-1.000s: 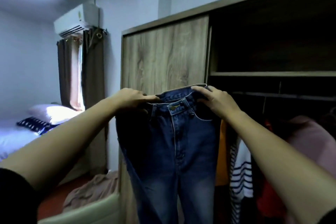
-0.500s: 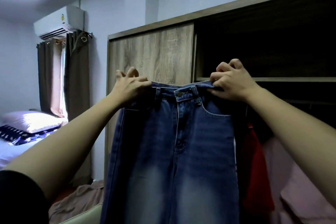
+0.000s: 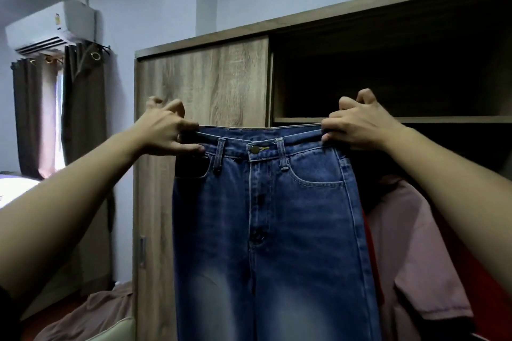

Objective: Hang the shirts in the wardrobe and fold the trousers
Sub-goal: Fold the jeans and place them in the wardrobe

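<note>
Holding one pair of jeans point(image 3: 266, 230) up by the waistband, both hands on it. Left hand point(image 3: 166, 130) pinches the left end of the band, thumb under and fingers on top. Right hand point(image 3: 360, 127) grips the right end, fingers curled over the edge. The band is pulled flat between them, front facing the camera, top button fastened. The legs hang straight down and run out of frame.

Behind the hands is one wardrobe point(image 3: 202, 86). Its wood door sits behind the left hand and the open dark bay behind the right. One shelf point(image 3: 429, 119) runs level with the right hand.

Below the right forearm, inside the bay:
- 1 pink shirt point(image 3: 410, 243), hanging
- 1 red garment point(image 3: 496, 293), mostly hidden behind the pink one

The jeans block the lower door edge and the left part of the bay. The right forearm crosses in front of the hung clothes.

Left of the left hand:
- 1 AC unit point(image 3: 52, 25), high on the wall
- 2 dark curtains point(image 3: 83, 108) under it, with a bright gap between them
- 1 bed point(image 3: 13, 188) edge, under the left forearm

On the floor point(image 3: 52, 318) below the left arm is one brown cloth heap point(image 3: 91, 313), against the base of the wardrobe.
</note>
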Motion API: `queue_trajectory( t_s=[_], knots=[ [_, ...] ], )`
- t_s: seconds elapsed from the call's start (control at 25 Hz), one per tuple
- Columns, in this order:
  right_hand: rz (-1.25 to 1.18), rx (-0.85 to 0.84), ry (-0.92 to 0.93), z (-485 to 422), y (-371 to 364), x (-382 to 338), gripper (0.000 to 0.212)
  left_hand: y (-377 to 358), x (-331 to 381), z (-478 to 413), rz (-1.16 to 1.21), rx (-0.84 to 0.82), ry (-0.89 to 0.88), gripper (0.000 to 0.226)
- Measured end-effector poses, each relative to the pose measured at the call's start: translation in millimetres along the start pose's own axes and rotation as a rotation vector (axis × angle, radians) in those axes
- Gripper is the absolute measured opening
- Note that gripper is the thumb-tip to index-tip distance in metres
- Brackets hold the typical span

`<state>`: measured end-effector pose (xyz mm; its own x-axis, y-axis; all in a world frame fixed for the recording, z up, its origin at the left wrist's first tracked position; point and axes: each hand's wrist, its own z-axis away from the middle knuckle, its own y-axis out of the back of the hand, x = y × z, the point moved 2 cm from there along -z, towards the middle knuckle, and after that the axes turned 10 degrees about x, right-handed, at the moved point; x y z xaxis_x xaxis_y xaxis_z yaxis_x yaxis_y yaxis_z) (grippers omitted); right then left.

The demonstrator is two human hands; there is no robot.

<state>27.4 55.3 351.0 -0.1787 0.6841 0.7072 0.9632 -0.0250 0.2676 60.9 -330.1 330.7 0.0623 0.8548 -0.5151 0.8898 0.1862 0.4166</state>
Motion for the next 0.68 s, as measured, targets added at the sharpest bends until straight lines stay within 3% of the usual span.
queue_trajectory(
  t_s=[0.12, 0.24, 0.32, 0.4, 0.52, 0.6, 0.68],
  knots=[
    [-0.086, -0.125, 0.006, 0, 7, 0, 0.03, 13, 1, -11, 0.027, -0.04, -0.067, 0.059],
    [-0.088, -0.255, -0.087, -2, 16, 13, 0.023, 13, 3, -21, 0.045, -0.028, -0.012, 0.04],
    [-0.027, -0.269, -0.114, 0, 20, 24, 0.028, 11, -4, -28, 0.054, 0.078, 0.082, 0.041],
    [0.025, -0.163, -0.124, 4, 22, 30, 0.045, 13, -9, -35, 0.211, 0.133, 0.253, 0.049],
    [-0.01, -0.158, -0.175, 8, 18, 28, 0.062, 16, 7, -35, 0.536, 0.179, 0.41, 0.029],
    [-0.24, -0.144, -0.293, 12, 7, 18, 0.054, 12, 23, -25, 0.664, 0.279, 0.5, 0.025],
    [-0.614, 0.033, -0.464, 15, -2, 1, 0.022, 3, 29, -14, 0.777, 0.388, 0.608, 0.022]
  ],
)
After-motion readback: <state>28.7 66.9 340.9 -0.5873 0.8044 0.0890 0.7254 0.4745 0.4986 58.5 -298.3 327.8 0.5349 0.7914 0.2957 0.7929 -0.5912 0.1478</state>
